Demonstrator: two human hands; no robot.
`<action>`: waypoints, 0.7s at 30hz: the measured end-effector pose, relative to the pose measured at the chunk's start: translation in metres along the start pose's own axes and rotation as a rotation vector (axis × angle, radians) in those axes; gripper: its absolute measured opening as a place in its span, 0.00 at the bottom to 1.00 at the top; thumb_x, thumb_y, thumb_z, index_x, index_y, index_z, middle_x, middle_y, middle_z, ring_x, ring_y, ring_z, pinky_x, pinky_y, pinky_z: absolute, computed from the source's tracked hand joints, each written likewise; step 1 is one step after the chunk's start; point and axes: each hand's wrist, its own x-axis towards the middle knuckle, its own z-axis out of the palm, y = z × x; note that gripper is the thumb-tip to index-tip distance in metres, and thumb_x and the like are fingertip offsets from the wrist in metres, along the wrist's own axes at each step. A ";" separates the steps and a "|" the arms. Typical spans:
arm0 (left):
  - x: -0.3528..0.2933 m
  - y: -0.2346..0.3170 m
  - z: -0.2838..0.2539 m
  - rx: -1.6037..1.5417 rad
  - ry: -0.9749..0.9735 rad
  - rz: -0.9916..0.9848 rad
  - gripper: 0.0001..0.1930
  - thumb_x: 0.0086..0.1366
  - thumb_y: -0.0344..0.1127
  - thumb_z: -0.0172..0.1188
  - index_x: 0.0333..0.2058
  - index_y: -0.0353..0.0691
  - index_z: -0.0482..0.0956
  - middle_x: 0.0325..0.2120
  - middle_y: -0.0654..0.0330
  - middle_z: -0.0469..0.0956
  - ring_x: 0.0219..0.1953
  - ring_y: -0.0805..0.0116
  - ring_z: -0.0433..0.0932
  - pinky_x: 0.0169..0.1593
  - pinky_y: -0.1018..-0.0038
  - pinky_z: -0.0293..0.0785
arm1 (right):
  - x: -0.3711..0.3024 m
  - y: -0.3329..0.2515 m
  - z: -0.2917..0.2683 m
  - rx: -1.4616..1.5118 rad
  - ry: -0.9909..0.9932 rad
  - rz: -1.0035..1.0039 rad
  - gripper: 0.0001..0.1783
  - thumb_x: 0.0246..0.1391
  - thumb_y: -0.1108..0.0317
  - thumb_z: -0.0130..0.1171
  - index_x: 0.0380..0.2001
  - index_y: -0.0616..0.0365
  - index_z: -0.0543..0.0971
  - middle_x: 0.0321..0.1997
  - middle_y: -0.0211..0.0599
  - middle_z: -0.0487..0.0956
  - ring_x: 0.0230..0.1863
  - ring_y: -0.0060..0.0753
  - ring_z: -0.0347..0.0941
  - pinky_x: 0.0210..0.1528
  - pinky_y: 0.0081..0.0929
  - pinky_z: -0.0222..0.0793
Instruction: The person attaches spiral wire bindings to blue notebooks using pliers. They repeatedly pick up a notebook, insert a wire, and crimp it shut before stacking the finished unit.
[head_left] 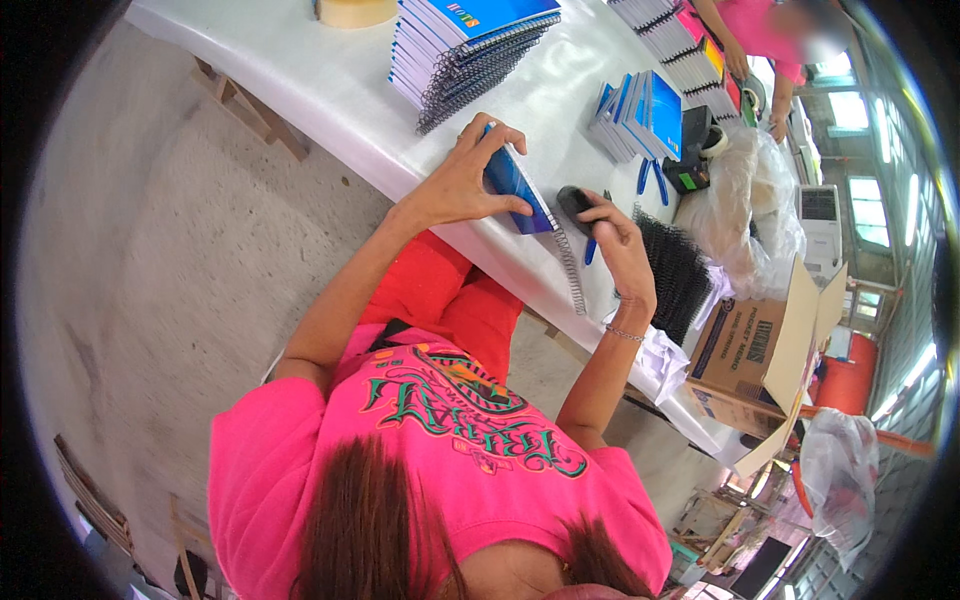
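Observation:
My left hand [455,182] grips a small blue-covered notebook [520,198] by its sides, fingers over the top and thumb on the cover. Out of the notebook's lower right corner a dark spiral wire coil [570,272] hangs loose, past the table's near edge. Beside the notebook's spine, my right hand [622,250] has its fingers closed round a black rounded object [575,206]; its exact kind does not show. A blue-handled tool [590,250] lies partly hidden under that hand.
Spiral-bound blue notebooks [470,55] stand stacked ahead; a smaller blue stack [640,115] is to their right, near blue-handled pliers [652,180]. Many black coils [670,265] lie right of my hand, before an open cardboard box [745,350]. Another person's hand [737,62] is at far right.

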 end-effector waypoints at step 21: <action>0.002 0.005 0.009 -0.096 -0.046 0.014 0.53 0.40 0.46 0.80 0.63 0.47 0.58 0.57 0.53 0.63 0.56 0.53 0.65 0.62 0.60 0.62 | -0.021 -0.014 0.047 -0.866 0.383 -0.004 0.15 0.52 0.60 0.68 0.32 0.60 0.78 0.61 0.48 0.70 0.54 0.33 0.69 0.54 0.26 0.64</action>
